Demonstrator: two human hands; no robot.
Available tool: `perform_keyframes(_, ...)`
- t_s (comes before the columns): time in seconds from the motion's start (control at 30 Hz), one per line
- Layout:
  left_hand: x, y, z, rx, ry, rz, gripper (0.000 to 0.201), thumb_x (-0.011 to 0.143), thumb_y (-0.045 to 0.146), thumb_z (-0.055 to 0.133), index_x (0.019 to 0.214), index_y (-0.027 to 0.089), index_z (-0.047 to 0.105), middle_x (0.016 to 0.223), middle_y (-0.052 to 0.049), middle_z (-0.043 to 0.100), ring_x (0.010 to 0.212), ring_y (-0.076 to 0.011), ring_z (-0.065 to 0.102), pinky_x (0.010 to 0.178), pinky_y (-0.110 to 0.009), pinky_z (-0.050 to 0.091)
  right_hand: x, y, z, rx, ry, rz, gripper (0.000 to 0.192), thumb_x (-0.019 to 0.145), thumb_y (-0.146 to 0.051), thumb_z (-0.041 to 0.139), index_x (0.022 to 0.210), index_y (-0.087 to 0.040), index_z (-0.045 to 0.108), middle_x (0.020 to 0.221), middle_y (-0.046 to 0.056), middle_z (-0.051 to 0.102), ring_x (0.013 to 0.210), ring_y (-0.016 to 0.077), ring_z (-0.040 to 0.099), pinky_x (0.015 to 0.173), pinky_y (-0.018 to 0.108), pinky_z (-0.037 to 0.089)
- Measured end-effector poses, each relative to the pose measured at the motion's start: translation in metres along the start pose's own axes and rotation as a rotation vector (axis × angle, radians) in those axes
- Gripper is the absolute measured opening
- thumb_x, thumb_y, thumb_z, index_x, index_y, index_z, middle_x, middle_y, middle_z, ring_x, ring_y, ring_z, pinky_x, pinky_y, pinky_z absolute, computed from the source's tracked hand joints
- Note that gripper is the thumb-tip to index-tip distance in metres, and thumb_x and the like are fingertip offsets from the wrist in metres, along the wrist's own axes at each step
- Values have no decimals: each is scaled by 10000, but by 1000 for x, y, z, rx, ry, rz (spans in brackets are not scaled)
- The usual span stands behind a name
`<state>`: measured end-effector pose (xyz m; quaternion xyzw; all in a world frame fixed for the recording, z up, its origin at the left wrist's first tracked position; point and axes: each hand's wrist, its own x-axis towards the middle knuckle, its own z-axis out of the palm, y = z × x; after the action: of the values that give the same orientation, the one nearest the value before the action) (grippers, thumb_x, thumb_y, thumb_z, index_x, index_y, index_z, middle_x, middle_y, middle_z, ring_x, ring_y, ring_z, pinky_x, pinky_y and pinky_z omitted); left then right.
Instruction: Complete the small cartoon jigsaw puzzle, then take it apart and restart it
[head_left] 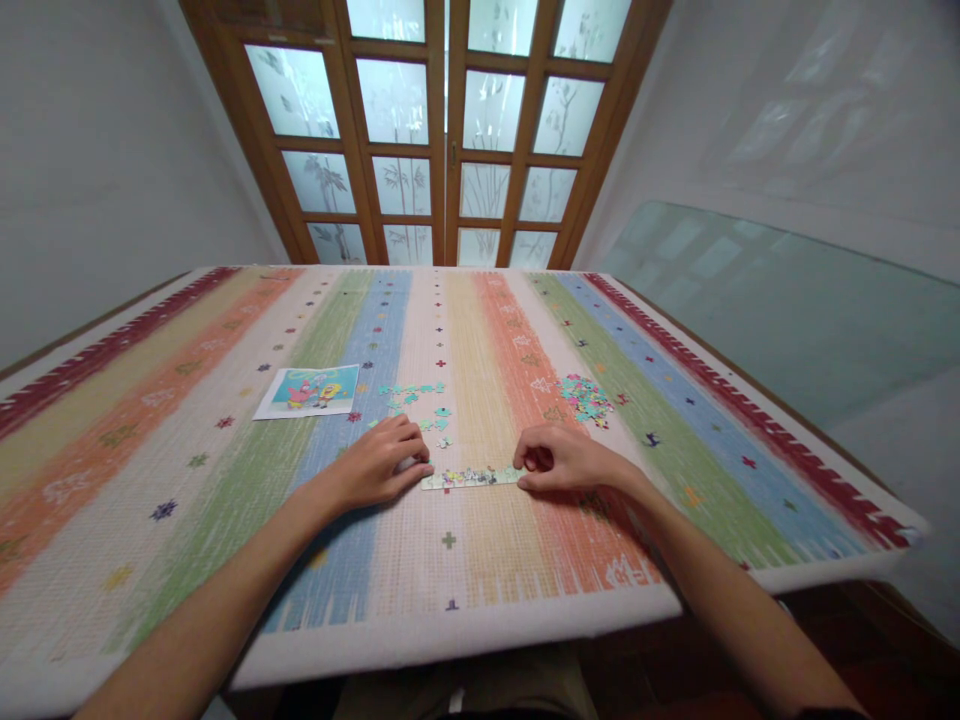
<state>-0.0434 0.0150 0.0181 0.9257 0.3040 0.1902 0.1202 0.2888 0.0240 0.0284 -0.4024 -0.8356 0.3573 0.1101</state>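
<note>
A short joined strip of puzzle pieces (471,477) lies flat on the striped tablecloth (225,480) in front of me. My left hand (382,462) rests at the strip's left end, fingertips touching it. At the right end, my right hand (561,458) has its curled fingers pinching the strip. Loose teal pieces (417,398) lie scattered just beyond my left hand. A heap of mixed pieces (586,396) sits beyond my right hand.
A cartoon reference picture (309,390) lies at the left middle of the table. Wooden glazed doors (450,130) stand behind the table. A glass panel (795,310) leans at the right. The table's near edge (465,632) runs just above my lap.
</note>
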Motion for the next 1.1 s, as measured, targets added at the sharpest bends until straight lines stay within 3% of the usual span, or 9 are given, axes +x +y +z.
perform_keyframes(0.4, 1, 2, -1, -23, 48, -5, 260, 1032, 346, 508, 880, 202, 662, 884, -57, 650, 876, -218, 570, 814, -377, 464, 7, 1, -2, 47, 41, -3, 156, 827, -320, 736, 800, -180, 673, 693, 3, 623, 618, 130, 538, 593, 267, 411)
perform_keyframes(0.53, 0, -4, -2, 65, 167, -47, 375, 1055, 366, 453, 762, 199, 616, 768, -40, 622, 758, -193, 556, 760, -365, 443, 19, -4, 2, 13, 109, 2, 98, 891, -260, 669, 836, -182, 691, 729, 22, 657, 649, 141, 557, 618, 274, 418)
perform_keyframes(0.7, -4, -19, -7, 208, 407, -235, 494, 1071, 393, 395, 623, 213, 503, 575, 6, 522, 589, -172, 460, 737, -363, 425, 45, -16, 7, -83, 132, -23, 60, 863, -139, 657, 835, -173, 697, 808, 48, 686, 697, 151, 583, 653, 278, 437)
perform_keyframes(0.87, -12, -41, -8, 207, 502, -381, 362, 1048, 340, 384, 782, 217, 596, 735, -40, 656, 719, -223, 584, 752, -370, 468, 78, -31, 11, -157, 183, -27, 75, 867, -138, 657, 889, -156, 727, 849, 75, 699, 727, 173, 592, 685, 302, 441)
perform_keyframes(1.0, -17, -55, -4, 153, 529, -418, 229, 999, 192, 398, 996, 209, 626, 783, -31, 650, 745, -217, 615, 750, -360, 500, 102, -34, 16, -233, 266, -45, 117, 900, -173, 649, 960, -154, 747, 901, 88, 705, 794, 192, 608, 731, 314, 436)
perform_keyframes(1.1, -19, -63, 0, 134, 531, -413, 308, 945, 98, 406, 1149, 203, 612, 871, -46, 663, 837, -223, 638, 824, -380, 528, 114, -32, 19, -284, 270, -70, 107, 903, -180, 665, 947, -163, 761, 891, 77, 700, 816, 189, 612, 765, 309, 433)
